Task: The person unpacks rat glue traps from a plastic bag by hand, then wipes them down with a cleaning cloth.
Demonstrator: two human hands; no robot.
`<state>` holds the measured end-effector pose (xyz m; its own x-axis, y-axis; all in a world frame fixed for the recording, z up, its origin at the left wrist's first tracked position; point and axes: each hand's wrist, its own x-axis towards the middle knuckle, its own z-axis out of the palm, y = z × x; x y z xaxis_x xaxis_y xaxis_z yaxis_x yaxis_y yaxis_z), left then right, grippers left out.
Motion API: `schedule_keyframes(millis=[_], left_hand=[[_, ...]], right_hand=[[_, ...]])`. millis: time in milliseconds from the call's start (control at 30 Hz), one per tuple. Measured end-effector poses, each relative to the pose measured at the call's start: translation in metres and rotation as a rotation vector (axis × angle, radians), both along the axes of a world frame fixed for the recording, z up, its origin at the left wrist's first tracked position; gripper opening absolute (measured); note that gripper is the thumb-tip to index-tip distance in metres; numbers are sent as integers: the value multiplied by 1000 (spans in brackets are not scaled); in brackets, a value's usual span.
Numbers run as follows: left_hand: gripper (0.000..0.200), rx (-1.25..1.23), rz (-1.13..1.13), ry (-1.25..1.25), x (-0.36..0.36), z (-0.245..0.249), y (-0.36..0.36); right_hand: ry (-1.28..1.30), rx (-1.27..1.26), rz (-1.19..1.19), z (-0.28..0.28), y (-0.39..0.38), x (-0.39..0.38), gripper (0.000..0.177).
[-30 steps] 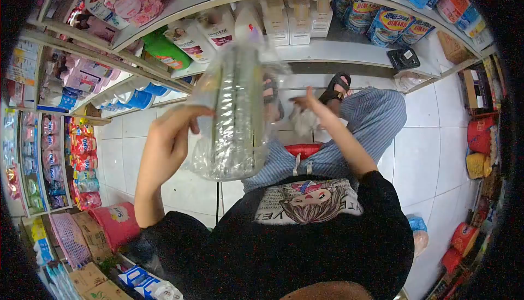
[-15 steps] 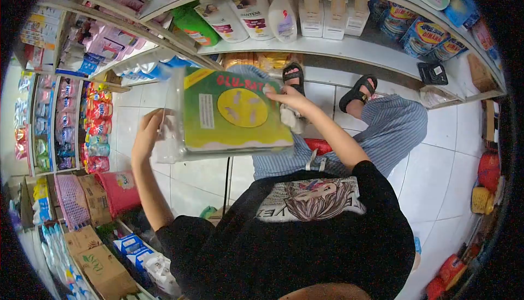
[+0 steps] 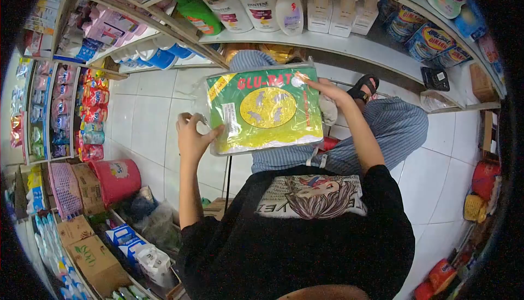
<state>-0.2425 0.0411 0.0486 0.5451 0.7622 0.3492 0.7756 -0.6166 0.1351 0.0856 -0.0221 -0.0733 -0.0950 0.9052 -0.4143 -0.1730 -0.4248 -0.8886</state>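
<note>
A green and yellow pack of rat glue boards (image 3: 278, 136) in clear plastic, printed with grey rats on a yellow oval, is held over my lap. My left hand (image 3: 195, 136) grips its left edge, thumb against the plastic and fingers curled at the loose wrap. At the upper right corner, my right hand (image 3: 330, 93) clasps the pack with the thumb on its front; the other fingers are hidden behind. A crumpled whitish cloth (image 3: 328, 110) shows just under my right hand.
A shelf (image 3: 262, 37) ahead bears shampoo bottles (image 3: 256, 5), boxes and blue tins (image 3: 434, 41). Hanging sachets (image 3: 94, 112) line the left side. A pink bucket (image 3: 115, 183) and cardboard boxes (image 3: 98, 264) stand at lower left. White floor tiles (image 3: 450, 131) extend to the right.
The pack has moved right and now faces me more squarely. My left hand has come right with it, its thumb now on the pack's edge. My right hand keeps its hold.
</note>
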Motion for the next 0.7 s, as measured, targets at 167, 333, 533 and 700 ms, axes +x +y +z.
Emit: schedule_keyframes(millis=[167, 333, 533, 700], left_hand=[[40, -724, 251, -103, -10, -22, 15], [33, -994, 187, -380, -15, -36, 25], [27, -974, 235, -466, -6, -20, 12], [25, -1011, 169, -513, -11, -18, 16]], right_hand=[[-55, -10, 61, 7, 1, 10, 46], [30, 41, 13, -2, -7, 0, 52], [147, -9, 61, -34, -2, 1, 61], [113, -74, -34, -46, -8, -3, 62]])
